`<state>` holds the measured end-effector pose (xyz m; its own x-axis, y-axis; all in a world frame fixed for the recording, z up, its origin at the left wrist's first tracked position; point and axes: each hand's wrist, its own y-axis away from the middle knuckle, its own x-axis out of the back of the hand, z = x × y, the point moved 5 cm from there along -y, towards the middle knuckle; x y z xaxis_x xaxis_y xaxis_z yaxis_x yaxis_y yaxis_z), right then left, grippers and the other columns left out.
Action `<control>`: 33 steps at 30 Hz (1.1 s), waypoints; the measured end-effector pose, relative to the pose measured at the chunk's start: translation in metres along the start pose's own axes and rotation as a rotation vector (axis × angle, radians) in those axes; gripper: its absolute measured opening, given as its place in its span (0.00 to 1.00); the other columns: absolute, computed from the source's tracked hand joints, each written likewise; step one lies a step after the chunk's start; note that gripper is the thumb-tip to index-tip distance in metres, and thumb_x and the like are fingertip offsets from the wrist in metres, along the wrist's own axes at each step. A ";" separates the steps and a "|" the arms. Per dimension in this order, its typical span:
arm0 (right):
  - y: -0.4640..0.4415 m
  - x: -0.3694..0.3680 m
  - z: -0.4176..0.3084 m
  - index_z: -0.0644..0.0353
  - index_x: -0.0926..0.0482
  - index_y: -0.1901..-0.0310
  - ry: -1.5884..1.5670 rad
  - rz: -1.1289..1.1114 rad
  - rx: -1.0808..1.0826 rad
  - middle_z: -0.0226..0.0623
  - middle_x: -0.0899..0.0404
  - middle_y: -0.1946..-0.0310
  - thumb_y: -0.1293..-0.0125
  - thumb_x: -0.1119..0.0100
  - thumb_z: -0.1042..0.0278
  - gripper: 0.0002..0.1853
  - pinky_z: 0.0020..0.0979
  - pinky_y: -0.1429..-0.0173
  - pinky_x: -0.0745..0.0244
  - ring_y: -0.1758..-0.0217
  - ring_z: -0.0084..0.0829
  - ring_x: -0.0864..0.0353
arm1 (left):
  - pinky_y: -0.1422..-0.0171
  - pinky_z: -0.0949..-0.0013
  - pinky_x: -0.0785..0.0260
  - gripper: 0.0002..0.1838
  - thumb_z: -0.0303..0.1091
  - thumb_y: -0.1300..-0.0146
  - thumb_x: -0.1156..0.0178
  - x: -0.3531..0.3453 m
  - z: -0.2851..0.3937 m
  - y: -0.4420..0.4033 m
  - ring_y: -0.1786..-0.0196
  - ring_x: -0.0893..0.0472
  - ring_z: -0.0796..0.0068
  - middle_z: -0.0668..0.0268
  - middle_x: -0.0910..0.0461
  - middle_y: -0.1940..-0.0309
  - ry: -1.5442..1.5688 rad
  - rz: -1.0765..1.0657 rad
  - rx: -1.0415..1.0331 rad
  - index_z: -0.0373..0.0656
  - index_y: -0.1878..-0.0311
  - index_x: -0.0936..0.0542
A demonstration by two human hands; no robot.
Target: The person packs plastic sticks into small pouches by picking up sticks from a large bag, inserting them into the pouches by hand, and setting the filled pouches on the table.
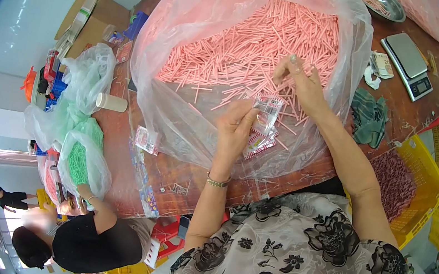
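Packet (268, 115), shiny, seemingly part-transparent

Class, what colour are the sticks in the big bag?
Pink; the sticks show best in the head view.

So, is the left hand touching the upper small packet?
Touching. The head view shows the left hand pinching the upper small packet by its edge, with no gap between them.
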<state>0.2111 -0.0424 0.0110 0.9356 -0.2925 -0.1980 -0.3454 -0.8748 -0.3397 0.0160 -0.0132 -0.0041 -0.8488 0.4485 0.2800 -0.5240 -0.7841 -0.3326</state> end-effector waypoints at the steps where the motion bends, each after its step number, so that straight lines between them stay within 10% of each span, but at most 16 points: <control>1: 0.002 -0.003 -0.006 0.63 0.22 0.68 -0.007 0.006 0.084 0.32 0.24 0.71 0.18 0.63 0.52 0.27 0.27 0.54 0.30 0.65 0.23 0.26 | 0.59 0.72 0.28 0.06 0.23 0.34 0.37 -0.003 0.003 0.000 0.62 0.20 0.74 0.62 0.16 0.61 -0.017 0.001 -0.049 0.34 0.56 0.16; 20: 0.008 -0.022 -0.012 0.64 0.15 0.59 -0.067 -0.084 -0.021 0.34 0.16 0.64 0.20 0.58 0.55 0.24 0.31 0.44 0.27 0.56 0.25 0.20 | 0.67 0.74 0.30 0.05 0.23 0.34 0.37 -0.022 0.012 0.000 0.71 0.22 0.79 0.62 0.18 0.68 -0.058 0.115 -0.026 0.33 0.57 0.17; 33: 0.010 -0.018 0.002 0.63 0.23 0.41 0.237 -0.263 -0.005 0.36 0.22 0.50 0.30 0.38 0.58 0.22 0.31 0.40 0.30 0.46 0.28 0.24 | 0.59 0.75 0.31 0.08 0.25 0.31 0.40 -0.024 0.010 -0.006 0.65 0.22 0.79 0.65 0.18 0.63 0.122 0.194 0.054 0.34 0.53 0.16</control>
<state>0.1904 -0.0447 0.0096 0.9838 -0.1376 0.1150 -0.0902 -0.9339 -0.3460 0.0404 -0.0232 0.0005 -0.9371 0.3332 0.1038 -0.3486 -0.8810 -0.3198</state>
